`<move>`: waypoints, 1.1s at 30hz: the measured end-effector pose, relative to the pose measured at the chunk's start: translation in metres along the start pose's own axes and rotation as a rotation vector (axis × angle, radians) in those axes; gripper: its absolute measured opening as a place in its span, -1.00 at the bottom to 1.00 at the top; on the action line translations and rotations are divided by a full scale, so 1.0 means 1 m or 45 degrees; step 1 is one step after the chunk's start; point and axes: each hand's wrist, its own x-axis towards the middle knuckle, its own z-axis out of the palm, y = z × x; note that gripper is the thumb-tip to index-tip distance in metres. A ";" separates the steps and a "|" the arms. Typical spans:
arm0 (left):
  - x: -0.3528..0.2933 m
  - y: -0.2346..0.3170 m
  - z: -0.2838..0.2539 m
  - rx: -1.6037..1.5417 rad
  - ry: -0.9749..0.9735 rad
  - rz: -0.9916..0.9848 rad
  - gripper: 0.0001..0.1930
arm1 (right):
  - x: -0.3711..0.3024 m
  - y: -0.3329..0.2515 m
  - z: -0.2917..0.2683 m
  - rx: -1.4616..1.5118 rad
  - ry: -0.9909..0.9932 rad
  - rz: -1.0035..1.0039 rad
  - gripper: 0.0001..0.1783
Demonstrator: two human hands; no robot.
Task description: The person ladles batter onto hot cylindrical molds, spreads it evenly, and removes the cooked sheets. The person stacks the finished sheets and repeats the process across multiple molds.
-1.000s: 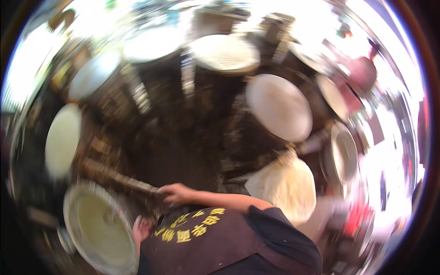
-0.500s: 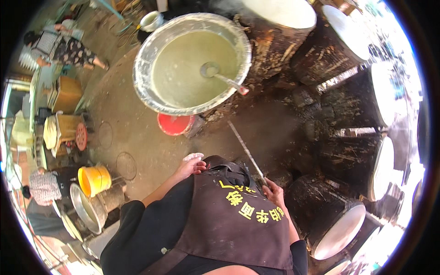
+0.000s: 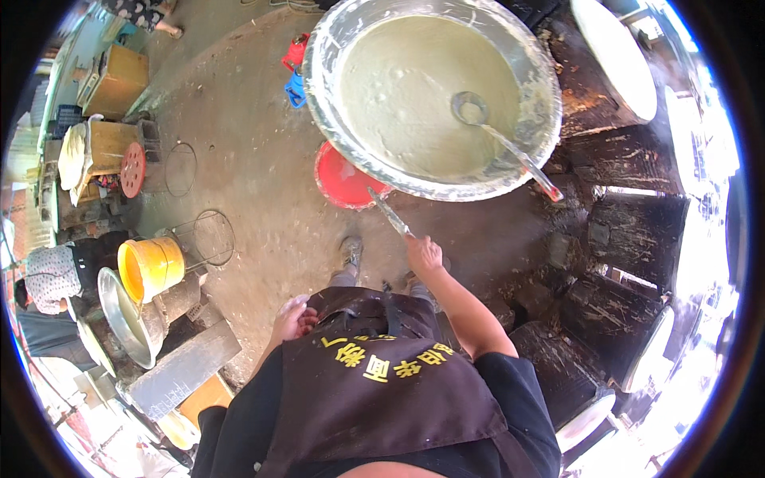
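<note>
My right hand [image 3: 425, 253] is wrapped around a pale, worn stick [image 3: 392, 215] and stretched out ahead of me. The stick's far end reaches the rim of a red bucket [image 3: 331, 179], partly covered by a big metal basin [image 3: 319, 103]. Thick whitish-green liquid [image 3: 406, 72] lies in the basin. A ladle [image 3: 510, 147] rests there, its bowl in the liquid and its handle over the near right rim. Close to my brown apron [image 3: 398, 398], my left hand [image 3: 296, 320] has curled fingers with something whitish at them; what it is I cannot make out.
Dark barrel-like vessels [image 3: 637, 231] with pale tops line the right. On the left are a yellow bucket [image 3: 151, 267], a shallow metal pan [image 3: 127, 319], a wire stand [image 3: 213, 239] and a red stool [image 3: 133, 170]. Another person [image 3: 56, 275] is at the far left.
My right hand has swung forward from beside my apron, bringing the stick's end to the red bucket. The basin now looks nearer and further right. My left hand stays near the apron.
</note>
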 end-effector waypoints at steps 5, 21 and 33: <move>0.008 -0.041 -0.063 -0.122 0.062 0.044 -0.65 | 0.102 -0.050 0.046 -0.140 -0.183 -0.009 -0.76; 0.000 -0.072 -0.042 -0.403 0.159 -0.022 -0.63 | -0.024 -0.013 -0.040 -0.176 -0.494 0.068 -0.41; -0.007 -0.101 -0.046 -0.573 0.221 0.064 -0.61 | 0.127 -0.028 0.037 -0.155 -0.128 -0.103 -0.65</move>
